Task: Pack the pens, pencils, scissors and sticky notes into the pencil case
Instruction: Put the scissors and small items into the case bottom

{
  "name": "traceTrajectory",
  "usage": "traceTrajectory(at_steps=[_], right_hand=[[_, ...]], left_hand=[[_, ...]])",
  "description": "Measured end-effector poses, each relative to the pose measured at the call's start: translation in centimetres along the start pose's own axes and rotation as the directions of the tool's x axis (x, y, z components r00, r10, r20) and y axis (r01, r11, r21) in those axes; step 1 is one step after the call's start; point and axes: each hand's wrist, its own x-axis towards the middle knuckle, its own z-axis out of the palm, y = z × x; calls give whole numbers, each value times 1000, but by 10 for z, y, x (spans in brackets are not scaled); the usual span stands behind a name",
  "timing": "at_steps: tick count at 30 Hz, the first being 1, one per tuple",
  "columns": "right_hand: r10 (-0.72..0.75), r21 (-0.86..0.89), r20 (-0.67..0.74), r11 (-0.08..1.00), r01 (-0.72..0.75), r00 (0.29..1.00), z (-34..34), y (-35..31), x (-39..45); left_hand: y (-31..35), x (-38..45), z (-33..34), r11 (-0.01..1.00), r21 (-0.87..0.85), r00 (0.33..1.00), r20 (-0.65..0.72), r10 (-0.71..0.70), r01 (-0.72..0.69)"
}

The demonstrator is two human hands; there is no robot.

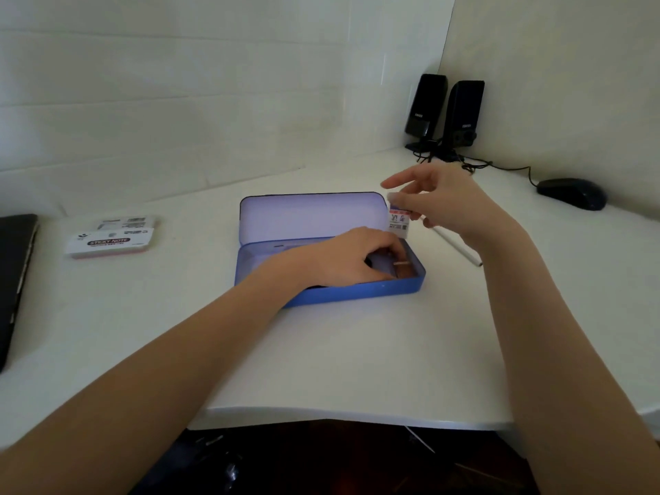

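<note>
The blue metal pencil case [357,294] lies open in the middle of the white desk, its lid [310,216] tilted up at the back. My left hand [350,255] reaches into the case's right end, fingers curled down over a small tan item [403,263] that is mostly hidden. My right hand [446,205] hovers just beyond the case's right back corner, pinching a white pen [460,250] with a printed label [398,219]; the pen slants down to the right. Two sticky note packs [110,237] lie far left of the case.
A dark laptop [14,280] sits at the desk's left edge. Two black speakers [446,112] with cables stand in the back corner, and a dark mouse [571,192] lies to their right. The desk's front edge [339,416] runs close to me.
</note>
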Motion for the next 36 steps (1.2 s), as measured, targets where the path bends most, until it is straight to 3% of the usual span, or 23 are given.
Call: traceTrajectory(at_steps=[4,8,14,17,20,22,27,31,33,36], right_hand=[[25,52,14,998,-26,1000,-4,-2,-2],[29,64,13,998,-30,999,-5,-2,-2],[7,101,-23,995,-5,1000,-2,-5,-3],[4,149,-60,989,5,998,-4,-3,-15],[-64,85,-96,994,72,993,-4,4,-40],[-145,-38,-57,989,143,988,1,7,-60],[-205,-460,116,856,236,972,8,17,-84],[-214,-337,78,913,228,974,12,18,-79],[-210,-335,92,914,229,973,20,22,-73],[-58,-322,142,941,101,988,28,20,-61]], left_hand=[[3,-3,-1,987,-161,999,-36,-8,2],[6,-4,-3,997,-47,998,33,57,-56],[5,-5,-2,998,-11,995,-75,68,-69],[6,-11,-8,994,-88,963,-265,40,-66],[6,-15,-18,984,-141,847,-532,15,-105],[4,-14,-20,984,-141,790,-613,-2,-106],[0,-12,-13,994,-100,815,-579,-31,-33],[-5,-11,-10,998,-12,878,-476,-56,57],[-5,-10,-10,997,8,873,-485,-61,74],[-6,-8,-11,993,24,842,-533,-82,112]])
